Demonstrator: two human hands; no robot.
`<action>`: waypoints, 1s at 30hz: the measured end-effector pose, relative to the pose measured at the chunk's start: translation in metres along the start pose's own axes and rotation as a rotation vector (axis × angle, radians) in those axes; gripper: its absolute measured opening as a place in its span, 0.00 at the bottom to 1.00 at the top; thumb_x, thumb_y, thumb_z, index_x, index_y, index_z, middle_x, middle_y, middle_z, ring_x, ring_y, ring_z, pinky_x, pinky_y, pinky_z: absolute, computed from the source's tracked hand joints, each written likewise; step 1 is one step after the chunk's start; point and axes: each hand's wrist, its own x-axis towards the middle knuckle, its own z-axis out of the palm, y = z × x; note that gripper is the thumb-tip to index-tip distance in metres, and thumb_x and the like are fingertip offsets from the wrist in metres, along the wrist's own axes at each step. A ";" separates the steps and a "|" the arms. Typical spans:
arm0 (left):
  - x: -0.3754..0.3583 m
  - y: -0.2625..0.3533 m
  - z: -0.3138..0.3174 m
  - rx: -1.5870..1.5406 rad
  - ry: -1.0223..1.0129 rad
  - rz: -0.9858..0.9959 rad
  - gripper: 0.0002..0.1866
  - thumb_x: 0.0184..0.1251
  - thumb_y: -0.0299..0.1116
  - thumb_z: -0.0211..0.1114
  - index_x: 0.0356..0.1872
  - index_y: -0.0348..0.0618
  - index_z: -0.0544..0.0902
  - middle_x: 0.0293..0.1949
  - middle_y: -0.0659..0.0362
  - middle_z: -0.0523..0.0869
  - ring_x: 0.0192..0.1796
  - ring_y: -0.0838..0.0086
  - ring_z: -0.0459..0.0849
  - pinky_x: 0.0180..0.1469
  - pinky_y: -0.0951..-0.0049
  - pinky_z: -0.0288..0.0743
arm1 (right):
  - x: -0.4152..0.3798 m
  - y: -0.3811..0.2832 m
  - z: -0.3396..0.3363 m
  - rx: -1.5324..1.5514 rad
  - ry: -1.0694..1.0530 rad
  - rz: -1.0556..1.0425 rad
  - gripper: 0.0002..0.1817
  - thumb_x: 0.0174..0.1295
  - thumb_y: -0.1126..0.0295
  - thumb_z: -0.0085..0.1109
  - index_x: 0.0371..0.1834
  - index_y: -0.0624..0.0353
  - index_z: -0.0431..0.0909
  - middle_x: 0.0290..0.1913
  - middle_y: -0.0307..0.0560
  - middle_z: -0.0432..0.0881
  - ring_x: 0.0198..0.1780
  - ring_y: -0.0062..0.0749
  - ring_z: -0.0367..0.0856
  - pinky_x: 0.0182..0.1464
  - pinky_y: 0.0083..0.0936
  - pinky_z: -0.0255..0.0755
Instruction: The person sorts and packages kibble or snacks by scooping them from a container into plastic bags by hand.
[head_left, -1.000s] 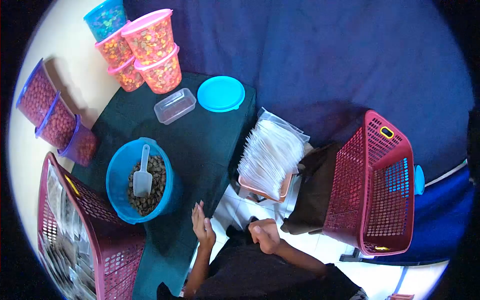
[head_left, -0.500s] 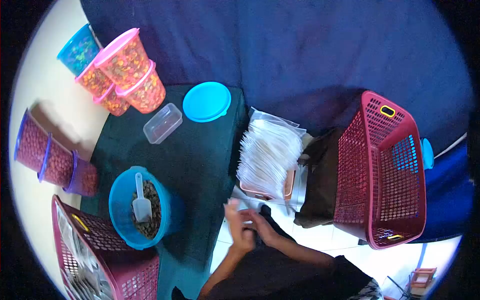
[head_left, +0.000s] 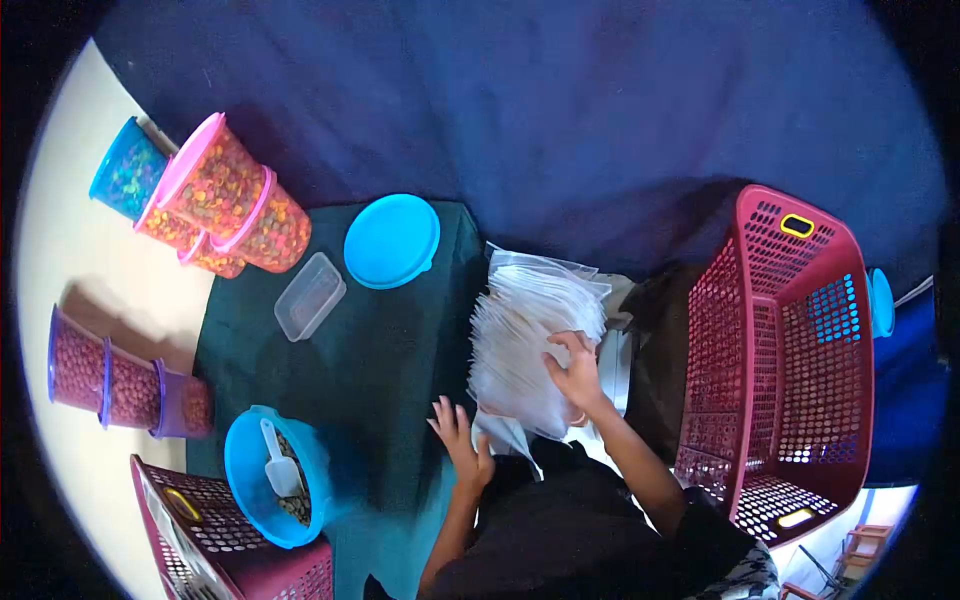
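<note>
My right hand (head_left: 577, 372) is over a thick stack of clear plastic bags (head_left: 530, 325), fingers bent and apart at the upper right side of the pile. My left hand (head_left: 463, 447) is raised beside the dark green table's edge with its fingers spread and nothing in it. Left of it on the table stands a blue tub (head_left: 240, 470) of small brownish pieces, with a white scoop (head_left: 281, 468) lying in it. A round blue lid (head_left: 392, 241) and a clear rectangular container (head_left: 310, 297) rest farther back on the table (head_left: 390, 360).
Pink-lidded tubs (head_left: 225, 185) of colourful pieces and a blue tub (head_left: 130, 170) stack at the back left. Purple-rimmed tubs (head_left: 130, 383) stand by the wall. Maroon baskets are at the right (head_left: 750, 400) and lower left (head_left: 285, 575). Dark blue cloth (head_left: 560, 120) hangs behind.
My hands, together in front of me before, have parted. The right has reached forward to the plastic bags; the left has opened near the table edge. The view has tilted slightly.
</note>
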 end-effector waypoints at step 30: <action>-0.087 -0.004 -0.106 -0.115 0.215 -0.266 0.25 0.63 0.37 0.41 0.60 0.35 0.55 0.60 0.41 0.53 0.60 0.53 0.58 0.60 0.61 0.52 | 0.010 0.017 0.004 -0.061 0.216 -0.283 0.07 0.55 0.74 0.49 0.35 0.63 0.74 0.32 0.53 0.78 0.36 0.39 0.79 0.37 0.25 0.71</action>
